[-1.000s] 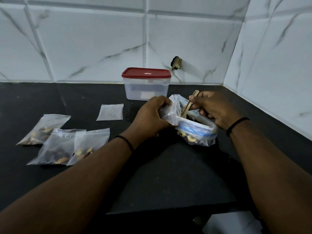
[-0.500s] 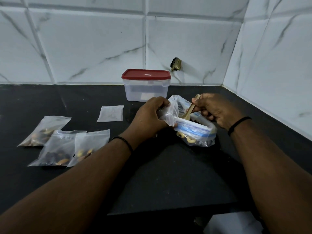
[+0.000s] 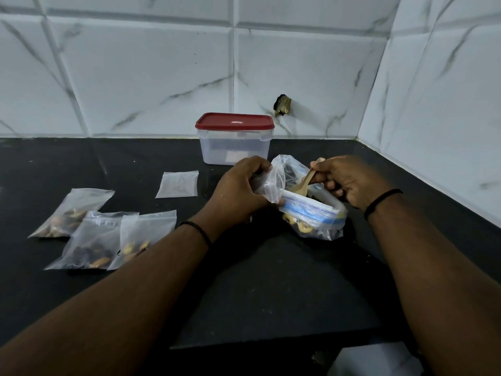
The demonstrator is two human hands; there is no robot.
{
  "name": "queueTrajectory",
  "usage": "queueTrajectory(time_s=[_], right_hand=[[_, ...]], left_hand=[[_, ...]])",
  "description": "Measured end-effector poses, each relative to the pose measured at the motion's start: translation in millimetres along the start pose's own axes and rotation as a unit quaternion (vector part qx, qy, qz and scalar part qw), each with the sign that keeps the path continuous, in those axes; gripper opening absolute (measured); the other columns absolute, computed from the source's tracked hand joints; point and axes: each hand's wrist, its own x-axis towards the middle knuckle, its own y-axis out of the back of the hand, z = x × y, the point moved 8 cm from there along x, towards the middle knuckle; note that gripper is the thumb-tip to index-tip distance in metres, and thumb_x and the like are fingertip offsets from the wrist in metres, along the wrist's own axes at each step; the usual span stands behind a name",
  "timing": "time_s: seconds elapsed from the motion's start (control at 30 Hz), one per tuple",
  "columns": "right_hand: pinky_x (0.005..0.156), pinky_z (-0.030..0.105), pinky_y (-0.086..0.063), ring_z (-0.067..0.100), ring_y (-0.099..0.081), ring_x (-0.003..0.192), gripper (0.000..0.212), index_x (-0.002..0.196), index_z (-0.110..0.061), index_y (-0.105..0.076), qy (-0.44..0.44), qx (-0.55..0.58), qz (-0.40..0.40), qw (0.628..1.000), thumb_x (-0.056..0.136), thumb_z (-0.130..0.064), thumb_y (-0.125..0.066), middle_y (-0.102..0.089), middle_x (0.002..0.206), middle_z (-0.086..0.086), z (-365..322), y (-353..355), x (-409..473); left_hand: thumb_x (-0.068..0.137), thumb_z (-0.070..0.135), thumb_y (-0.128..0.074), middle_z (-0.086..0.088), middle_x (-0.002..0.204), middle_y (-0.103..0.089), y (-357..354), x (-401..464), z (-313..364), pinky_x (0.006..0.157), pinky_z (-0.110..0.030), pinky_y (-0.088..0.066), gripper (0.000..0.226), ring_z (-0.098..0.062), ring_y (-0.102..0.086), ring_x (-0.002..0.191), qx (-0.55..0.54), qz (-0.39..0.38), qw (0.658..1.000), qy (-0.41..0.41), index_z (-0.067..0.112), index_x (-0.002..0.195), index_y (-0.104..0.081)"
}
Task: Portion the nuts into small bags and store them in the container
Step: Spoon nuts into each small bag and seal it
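Note:
A large clear bag of nuts (image 3: 311,213) with a blue and white zip strip lies on the black counter (image 3: 244,280). My left hand (image 3: 238,191) grips a small clear bag (image 3: 269,183) beside the large bag's mouth. My right hand (image 3: 349,183) holds a small wooden spoon (image 3: 305,183), its bowl dipped into the large bag. Three small filled bags (image 3: 103,229) lie at the left. One flat small bag (image 3: 177,184) lies alone behind them. A clear container with a red lid (image 3: 234,138) stands closed near the wall.
White marble-look tiles form the back wall and the right wall, meeting in a corner at the right. A small brass fitting (image 3: 283,104) sticks out of the back wall. The counter's front edge runs below my forearms, with a white object (image 3: 374,359) under it.
My right hand has lowered the spoon deeper into the large bag. My left hand keeps its hold on the small bag.

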Motion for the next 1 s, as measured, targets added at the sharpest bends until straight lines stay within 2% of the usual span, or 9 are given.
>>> queueTrajectory(time_s=[0.13, 0.27, 0.37, 0.5, 0.67, 0.8, 0.87, 1.0], right_hand=[[0.033, 0.010, -0.017, 0.003, -0.028, 0.031, 0.017, 0.076, -0.014, -0.061, -0.007, 0.068, 0.044, 0.997, 0.093, -0.018, -0.061, -0.072, 0.083, 0.013, 0.5, 8.9, 1.6], [0.033, 0.011, -0.018, 0.003, -0.029, 0.033, 0.019, 0.074, -0.018, -0.059, 0.006, 0.121, 0.069, 0.990, 0.092, -0.023, -0.062, -0.073, 0.090, 0.010, -5.5, 12.8, -1.3], [0.033, 0.012, -0.020, 0.003, -0.032, 0.037, 0.017, 0.077, -0.020, -0.059, 0.042, 0.167, 0.083, 0.981, 0.093, -0.024, -0.063, -0.073, 0.084, 0.006, -17.0, 11.1, -11.6], [0.036, 0.016, -0.026, 0.005, -0.039, 0.042, 0.015, 0.082, -0.018, -0.061, 0.143, 0.189, 0.079, 0.968, 0.094, -0.026, -0.065, -0.068, 0.078, 0.004, -43.6, 2.0, -36.3], [0.047, 0.018, -0.041, 0.015, -0.054, 0.049, 0.011, 0.086, -0.019, -0.061, 0.333, 0.086, -0.009, 0.939, 0.094, -0.023, -0.068, -0.077, 0.085, 0.007, -80.6, -22.7, -74.2], [0.054, 0.018, -0.046, 0.018, -0.062, 0.057, 0.008, 0.093, -0.013, -0.063, 0.391, 0.066, -0.031, 0.918, 0.092, -0.019, -0.069, -0.078, 0.086, 0.004, -88.3, -26.3, -84.8], [0.053, 0.019, -0.046, 0.019, -0.061, 0.057, 0.008, 0.094, -0.015, -0.064, 0.401, 0.088, -0.009, 0.912, 0.092, -0.020, -0.069, -0.077, 0.090, 0.012, -89.0, -18.3, -83.4], [0.048, 0.020, -0.039, 0.013, -0.050, 0.048, 0.012, 0.086, -0.021, -0.057, 0.388, 0.105, 0.110, 0.909, 0.096, -0.023, -0.063, -0.074, 0.091, 0.022, -83.0, 17.8, -67.4]], left_hand=[[0.066, 0.026, -0.090, 0.005, 0.113, -0.062, 0.7, 2.1, -0.3, 0.085, -0.022, -0.054, 0.056, -0.011, -0.061, 0.102, -0.031, 0.004, 0.999, -0.010, 0.021, 0.112, -0.058], [0.065, 0.028, -0.090, 0.004, 0.105, -0.065, 6.5, 1.9, -1.6, 0.078, -0.018, -0.051, 0.051, -0.009, -0.062, 0.094, -0.078, 0.034, 0.996, -0.008, 0.017, 0.106, -0.062], [0.065, 0.030, -0.090, 0.005, 0.102, -0.067, 4.8, 2.1, -4.7, 0.076, -0.021, -0.051, 0.051, -0.009, -0.063, 0.091, -0.080, 0.032, 0.996, 0.008, 0.018, 0.105, -0.063], [0.066, 0.030, -0.090, 0.004, 0.099, -0.068, -0.2, 3.1, -7.6, 0.073, -0.022, -0.051, 0.049, -0.009, -0.064, 0.086, -0.083, 0.015, 0.996, 0.025, 0.018, 0.105, -0.064], [0.065, 0.023, -0.091, -0.002, 0.097, -0.072, 0.6, 4.6, -11.4, 0.079, -0.032, -0.057, 0.045, -0.019, -0.068, 0.091, -0.122, 0.034, 0.991, 0.031, 0.015, 0.099, -0.065], [0.067, 0.022, -0.089, -0.001, 0.101, -0.072, 0.4, 5.1, -12.6, 0.084, -0.033, -0.057, 0.044, -0.017, -0.068, 0.094, -0.137, 0.038, 0.989, 0.043, 0.017, 0.103, -0.065], [0.067, 0.022, -0.089, 0.001, 0.103, -0.071, 1.2, 5.0, -12.6, 0.084, -0.032, -0.057, 0.044, -0.016, -0.067, 0.096, -0.143, 0.037, 0.988, 0.045, 0.019, 0.103, -0.064], [0.064, 0.025, -0.091, 0.001, 0.109, -0.065, 0.4, 2.3, -2.1, 0.079, -0.022, -0.052, 0.052, -0.011, -0.063, 0.097, -0.111, 0.017, 0.994, 0.006, 0.020, 0.106, -0.063]])
